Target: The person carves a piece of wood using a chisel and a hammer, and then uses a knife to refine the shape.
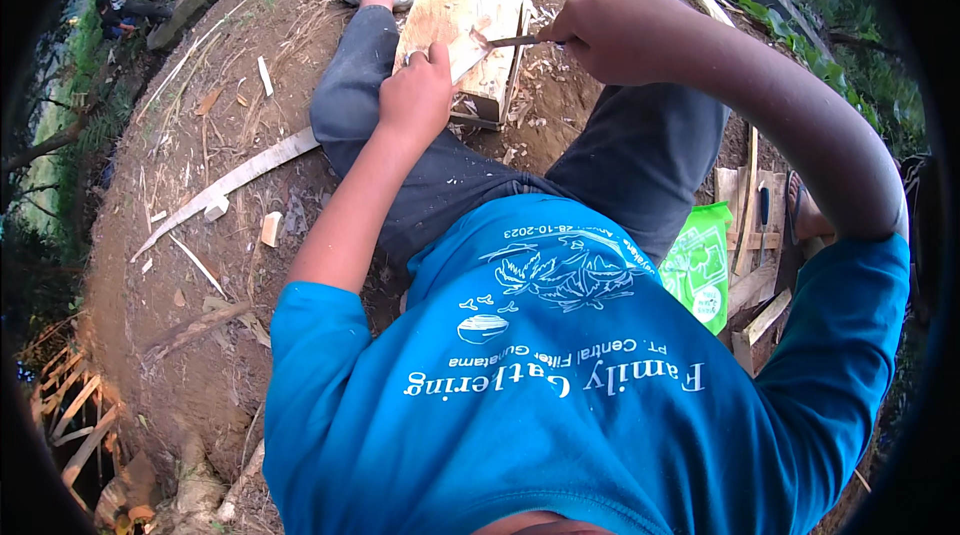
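My left hand (415, 93) is closed around a small pale piece of wood (466, 55), pressing it over a thick wooden block (455, 0). In my right hand (608, 33) is a tool with a narrow dark metal blade (515, 41). Its handle is hidden in the fist, so I cannot tell whether it is a knife or a chisel. The blade points left, and its tip meets the far end of the wood piece. The block lies on the ground between my legs, its top pale and rough.
A long wood strip (240, 173) and an offcut (271, 229) lie on the dirt at left, among shavings. At right are a green bag (702, 260), a dark-handled tool (765, 205) on boards, and a sandalled foot (812, 221). Another person (115, 20) is far left.
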{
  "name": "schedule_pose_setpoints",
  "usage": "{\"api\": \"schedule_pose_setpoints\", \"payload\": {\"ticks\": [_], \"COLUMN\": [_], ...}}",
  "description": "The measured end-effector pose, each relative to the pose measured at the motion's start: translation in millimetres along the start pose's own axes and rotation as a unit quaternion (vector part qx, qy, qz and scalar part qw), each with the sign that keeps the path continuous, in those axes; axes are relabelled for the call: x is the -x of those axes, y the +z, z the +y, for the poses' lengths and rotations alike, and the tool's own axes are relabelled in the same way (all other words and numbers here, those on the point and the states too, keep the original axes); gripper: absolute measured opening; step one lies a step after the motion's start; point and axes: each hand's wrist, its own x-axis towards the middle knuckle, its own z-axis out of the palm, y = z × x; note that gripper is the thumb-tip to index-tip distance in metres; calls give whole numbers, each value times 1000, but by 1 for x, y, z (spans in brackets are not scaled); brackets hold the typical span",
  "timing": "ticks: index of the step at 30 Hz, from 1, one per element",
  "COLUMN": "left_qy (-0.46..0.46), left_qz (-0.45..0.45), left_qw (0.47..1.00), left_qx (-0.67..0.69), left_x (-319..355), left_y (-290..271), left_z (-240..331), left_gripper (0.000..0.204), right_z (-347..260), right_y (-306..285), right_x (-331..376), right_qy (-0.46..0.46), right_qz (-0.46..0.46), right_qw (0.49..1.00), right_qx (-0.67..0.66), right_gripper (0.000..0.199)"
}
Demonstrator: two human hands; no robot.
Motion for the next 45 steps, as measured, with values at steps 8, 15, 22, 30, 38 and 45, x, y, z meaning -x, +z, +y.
{"api": "schedule_pose_setpoints", "payload": {"ticks": [8,15,22,30,38,45], "left_qy": [7,27,37,29,-12,-15], "left_qz": [2,1,-27,-36,-48,-5], "left_qw": [1000,1000,999,998,998,998], "left_qx": [-5,-5,29,48,32,-63], "left_x": [0,-4,-4,-5,-4,0], "left_y": [2,6,4,-2,-5,3], "left_z": [-3,-9,-15,-13,-4,8], "left_gripper": [52,48,49,56,55,53], "right_z": [-23,-29,-4,66,67,31], "right_y": [-9,-41,-41,5,18,6], "right_x": [-2,-16,-30,-31,-31,5], "right_qy": [16,32,16,-83,-69,-61], "right_qz": [9,-172,-163,-26,-6,85], "right_qw": [1000,985,986,982,988,988], "right_qx": [-5,10,-20,-168,-136,-112], "right_gripper": [25,17,21,25,33,39]}}
